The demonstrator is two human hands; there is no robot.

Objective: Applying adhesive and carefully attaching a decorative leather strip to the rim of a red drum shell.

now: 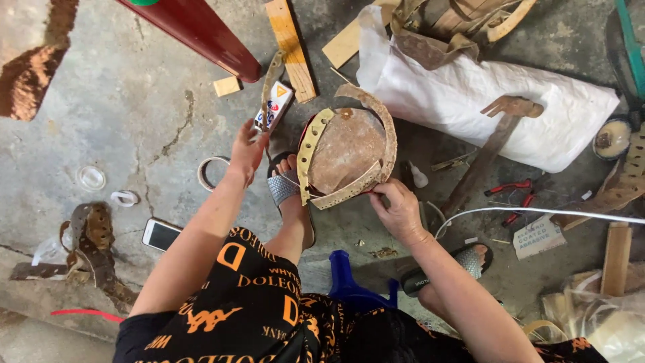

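the right hand (398,210) holds the lower edge of a round leather piece (348,156) standing on the floor (134,101), its fingers hidden behind the rim. the left hand (247,149) reaches with loose open fingers to a small tube (275,105); whether it touches i cannot tell.

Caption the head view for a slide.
Right hand grips a round brown leather piece with punched strap rim; left hand reaches toward a small printed tube on cracked concrete floor.
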